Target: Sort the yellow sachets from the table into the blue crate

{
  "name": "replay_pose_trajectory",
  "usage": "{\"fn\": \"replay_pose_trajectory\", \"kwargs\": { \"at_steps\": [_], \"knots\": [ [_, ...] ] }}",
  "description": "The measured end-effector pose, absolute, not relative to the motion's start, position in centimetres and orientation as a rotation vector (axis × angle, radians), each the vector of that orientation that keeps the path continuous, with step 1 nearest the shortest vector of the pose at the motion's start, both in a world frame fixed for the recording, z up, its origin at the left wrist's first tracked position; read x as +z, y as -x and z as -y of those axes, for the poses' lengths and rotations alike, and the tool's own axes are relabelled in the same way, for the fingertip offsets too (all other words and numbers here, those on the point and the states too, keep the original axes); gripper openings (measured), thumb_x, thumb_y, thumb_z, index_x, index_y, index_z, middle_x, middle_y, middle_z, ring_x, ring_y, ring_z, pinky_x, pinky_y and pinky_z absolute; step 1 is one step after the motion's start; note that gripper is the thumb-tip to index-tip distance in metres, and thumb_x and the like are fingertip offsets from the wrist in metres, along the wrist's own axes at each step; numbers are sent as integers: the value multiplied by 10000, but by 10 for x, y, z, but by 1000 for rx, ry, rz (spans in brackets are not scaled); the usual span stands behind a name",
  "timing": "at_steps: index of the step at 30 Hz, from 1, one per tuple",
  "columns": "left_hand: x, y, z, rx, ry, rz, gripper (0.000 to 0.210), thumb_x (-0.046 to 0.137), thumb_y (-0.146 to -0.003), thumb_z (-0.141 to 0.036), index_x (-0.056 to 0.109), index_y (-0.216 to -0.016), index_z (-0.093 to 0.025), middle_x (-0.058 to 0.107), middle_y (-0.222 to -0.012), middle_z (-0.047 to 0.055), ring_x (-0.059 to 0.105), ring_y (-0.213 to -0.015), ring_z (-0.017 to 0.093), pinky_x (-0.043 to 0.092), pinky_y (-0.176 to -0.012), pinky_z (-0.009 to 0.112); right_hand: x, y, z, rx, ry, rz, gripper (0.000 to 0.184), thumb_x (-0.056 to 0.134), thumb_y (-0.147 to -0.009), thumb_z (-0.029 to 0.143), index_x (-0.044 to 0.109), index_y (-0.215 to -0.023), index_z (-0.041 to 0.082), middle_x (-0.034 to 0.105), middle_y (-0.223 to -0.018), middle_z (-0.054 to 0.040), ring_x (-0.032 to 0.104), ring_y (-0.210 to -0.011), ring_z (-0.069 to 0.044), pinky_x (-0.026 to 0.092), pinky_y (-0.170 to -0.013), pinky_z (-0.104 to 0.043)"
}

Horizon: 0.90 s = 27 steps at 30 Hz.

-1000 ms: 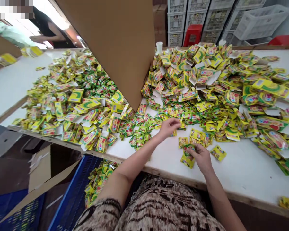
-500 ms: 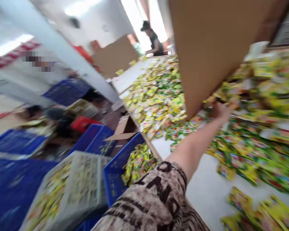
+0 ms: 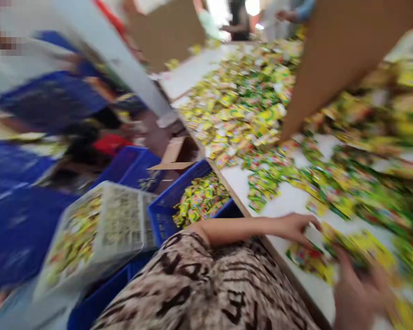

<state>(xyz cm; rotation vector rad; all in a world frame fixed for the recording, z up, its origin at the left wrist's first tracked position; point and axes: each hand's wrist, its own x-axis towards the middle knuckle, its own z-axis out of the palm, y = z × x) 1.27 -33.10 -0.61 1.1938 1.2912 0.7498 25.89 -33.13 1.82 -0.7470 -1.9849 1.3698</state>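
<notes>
My left hand [image 3: 298, 228] reaches over the white table's near edge, thumb and forefinger apart, beside small yellow and green packets. Its fingertips come close to or touch a packet; which one I cannot tell. Just below it lies a red, green and yellow packet [image 3: 309, 261]. My right hand [image 3: 359, 286], smeared by motion, is at the lower right over a group of yellow packets [image 3: 373, 245]. Whether its fingers grip one is unclear. Green packets [image 3: 330, 183] lie in a spread band beyond both hands.
A large cardboard sheet [image 3: 344, 55] stands across the table among heaped packets [image 3: 251, 101]. Left of the table edge are a blue crate [image 3: 165, 211] of packets, a translucent crate [image 3: 120, 220] and an open carton [image 3: 174, 156]. Other people stand at the far end.
My left arm has drawn back from beside the cardboard toward the near table edge. My right hand has come into view at the lower right. The view has tilted down.
</notes>
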Motion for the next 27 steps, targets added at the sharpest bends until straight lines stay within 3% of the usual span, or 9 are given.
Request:
{"fn": "replay_pose_trajectory", "kwargs": {
  "at_steps": [4,7,11,18,22,27],
  "knots": [
    [-12,-18,358,823,-905,-1232,577,878,-571,-318,584,-1043,-165,351,-497,-143,312,-479,61,251,-493,203,58,-197,334,1132,1171,1948,323,767,-765,428,735,-1061,304,724,-911,-47,673,-937,-277,565,-755,-379],
    [-17,-18,357,839,-745,-1166,559,859,-607,-309,565,-1060,-165,448,-540,-128,430,-516,59,355,-555,192,33,-190,314,956,1355,1908,248,716,-817,396,739,-1035,281,730,-921,-53,678,-911,-257,550,-792,-376],
    [-12,-26,359,838,-655,-1081,511,865,-594,-289,589,-1004,-157,668,-698,-46,634,-684,112,500,-722,251,13,-210,318,848,1269,1969,171,647,-887,329,730,-1015,252,727,-954,-64,671,-932,-232,522,-866,-374],
    [-16,-29,357,831,-649,-1045,473,865,-587,-294,635,-971,-145,751,-910,29,706,-860,172,536,-893,341,20,-219,331,852,1334,1919,210,674,-881,372,688,-1047,245,726,-915,-32,650,-812,-193,513,-753,-327],
    [-14,-20,351,840,-740,-1011,508,848,-613,-281,635,-1053,-142,726,-841,7,690,-828,161,531,-854,319,11,-220,335,790,1267,1986,198,657,-896,368,689,-1048,246,723,-943,-48,646,-877,-214,514,-795,-356],
    [-15,-8,348,787,-843,-985,540,850,-618,-276,624,-1088,-135,614,-675,-60,620,-700,118,511,-763,275,5,-211,344,695,1342,1877,220,659,-894,389,682,-1050,235,716,-931,-54,647,-816,-200,524,-756,-347]
  ]
}}
